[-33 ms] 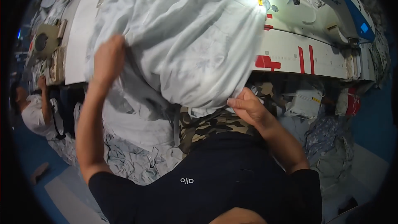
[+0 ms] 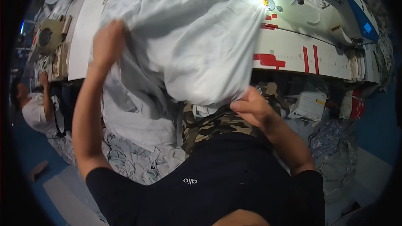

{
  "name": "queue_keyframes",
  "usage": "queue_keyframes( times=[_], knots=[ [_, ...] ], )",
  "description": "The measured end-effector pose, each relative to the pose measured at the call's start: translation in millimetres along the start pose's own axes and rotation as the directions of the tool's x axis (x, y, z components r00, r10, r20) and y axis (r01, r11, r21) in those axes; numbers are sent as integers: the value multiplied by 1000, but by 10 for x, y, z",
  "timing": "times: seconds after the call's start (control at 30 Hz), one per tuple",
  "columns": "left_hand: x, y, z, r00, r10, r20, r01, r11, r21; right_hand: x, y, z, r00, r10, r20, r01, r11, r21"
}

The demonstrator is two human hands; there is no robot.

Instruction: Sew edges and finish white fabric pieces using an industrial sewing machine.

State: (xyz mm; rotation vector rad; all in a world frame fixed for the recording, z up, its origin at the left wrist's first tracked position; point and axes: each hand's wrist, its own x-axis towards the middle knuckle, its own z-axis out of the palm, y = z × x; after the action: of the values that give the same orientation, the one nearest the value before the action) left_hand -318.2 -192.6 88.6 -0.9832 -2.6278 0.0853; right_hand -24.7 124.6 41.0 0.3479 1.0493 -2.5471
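Note:
A large piece of white fabric (image 2: pixel 197 54) is spread over the sewing table and hangs down over my lap. Its far right corner lies at the lit needle area of the blue and white sewing machine (image 2: pixel 331 4). My right hand (image 2: pixel 255 108) pinches the fabric's near right edge between thumb and fingers, close to my thigh. On the left, my left hand (image 2: pixel 109 44) is closed at a fold of the same fabric, raised over the table; motion smears its fingertips. Between the two hands the fabric sags in loose folds.
The white table (image 2: pixel 293 54) bears red tape marks at its front right. Crumpled pale fabric (image 2: pixel 138 163) lies below on my left. A white box (image 2: pixel 308 105) and patterned cloth (image 2: pixel 331 136) sit below right. At far left, another person (image 2: pixel 39 113) sits by another machine (image 2: pixel 48 35).
My left hand has moved slightly away from me, drawing the fabric along. The fabric near my right hand is pulled a little tighter; that hand has barely moved.

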Motion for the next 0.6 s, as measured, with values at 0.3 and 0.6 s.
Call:
queue_keyframes(
  times=[0.3,0.6],
  knots=[
    [1251,-518,400,976,-165,-143,194,955,224,-1713,618,-32,940,-43,-338,-88,927,-364],
    [971,-412,526,956,-293,2,291,949,121,-2472,511,-1402,624,-706,-336,-738,-391,-550]
  ],
)
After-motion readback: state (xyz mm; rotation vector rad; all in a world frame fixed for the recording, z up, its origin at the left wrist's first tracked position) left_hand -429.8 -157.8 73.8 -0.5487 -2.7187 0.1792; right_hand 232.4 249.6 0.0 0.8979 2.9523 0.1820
